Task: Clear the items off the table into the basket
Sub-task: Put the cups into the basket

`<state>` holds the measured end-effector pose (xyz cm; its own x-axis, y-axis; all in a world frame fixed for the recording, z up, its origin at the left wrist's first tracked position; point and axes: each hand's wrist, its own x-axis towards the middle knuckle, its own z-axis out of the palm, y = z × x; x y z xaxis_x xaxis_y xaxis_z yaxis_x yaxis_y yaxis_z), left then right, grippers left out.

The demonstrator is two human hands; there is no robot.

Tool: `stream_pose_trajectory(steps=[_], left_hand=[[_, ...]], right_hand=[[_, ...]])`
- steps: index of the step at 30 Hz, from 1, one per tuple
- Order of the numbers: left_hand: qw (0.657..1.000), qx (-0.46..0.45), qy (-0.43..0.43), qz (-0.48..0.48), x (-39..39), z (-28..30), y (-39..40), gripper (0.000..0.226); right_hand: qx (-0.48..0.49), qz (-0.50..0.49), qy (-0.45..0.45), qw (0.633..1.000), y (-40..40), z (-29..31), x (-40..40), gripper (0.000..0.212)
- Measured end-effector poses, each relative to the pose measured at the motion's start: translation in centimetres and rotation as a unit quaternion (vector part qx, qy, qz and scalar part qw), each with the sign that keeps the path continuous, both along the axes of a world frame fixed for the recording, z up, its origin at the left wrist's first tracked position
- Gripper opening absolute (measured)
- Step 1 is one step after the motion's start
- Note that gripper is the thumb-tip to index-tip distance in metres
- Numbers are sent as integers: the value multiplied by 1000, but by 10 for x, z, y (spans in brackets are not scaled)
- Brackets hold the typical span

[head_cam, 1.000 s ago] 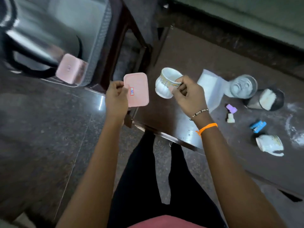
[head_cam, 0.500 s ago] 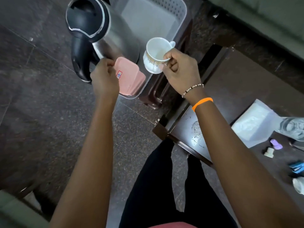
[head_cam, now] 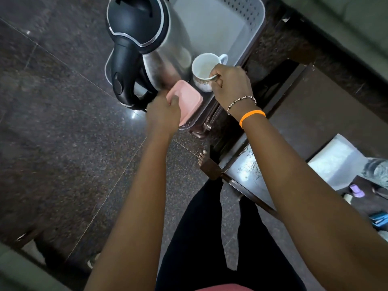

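Note:
A pale grey perforated basket (head_cam: 247, 24) sits at top centre with a steel kettle (head_cam: 147, 45) with black lid and handle inside it. My left hand (head_cam: 162, 113) grips a pink rectangular lid (head_cam: 186, 100) over the basket's near corner, beside the kettle. My right hand (head_cam: 230, 84) holds a white patterned cup (head_cam: 204, 69) by its rim, low inside the basket. On the dark table (head_cam: 315, 131) at right lie a white plastic bag (head_cam: 333, 162), a clear jar (head_cam: 380, 169), a purple piece (head_cam: 355, 189) and a blue item (head_cam: 379, 217).
The basket rests on a dark wooden stand (head_cam: 212, 127) next to the table's corner. Polished granite floor (head_cam: 63, 122) spreads to the left. My legs and a bare foot (head_cam: 202, 157) are below, close to the table edge.
Both hands have moved from above the table across to the basket. The pink lid and cup have gone lower, now down at the basket's near corner beside the kettle.

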<state>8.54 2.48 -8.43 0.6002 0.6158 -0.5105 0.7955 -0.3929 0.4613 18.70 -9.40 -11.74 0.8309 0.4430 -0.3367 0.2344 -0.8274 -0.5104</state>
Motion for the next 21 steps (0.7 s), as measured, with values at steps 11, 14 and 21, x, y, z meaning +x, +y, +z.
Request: stream_pose_trajectory(steps=[11,14,21], left_hand=[[994,64,-88,12,-12,13,-20,37],[983,101,-152,0,-19,26,-44,29],[976,-46,-204,-55,-32,47,-130,16]], right_hand=[[14,28,2,1000,-20,7,-24,37],[96,-44,31,994,-45,21,-35,32],[164,-165,69,970,-124,41,-69,19]])
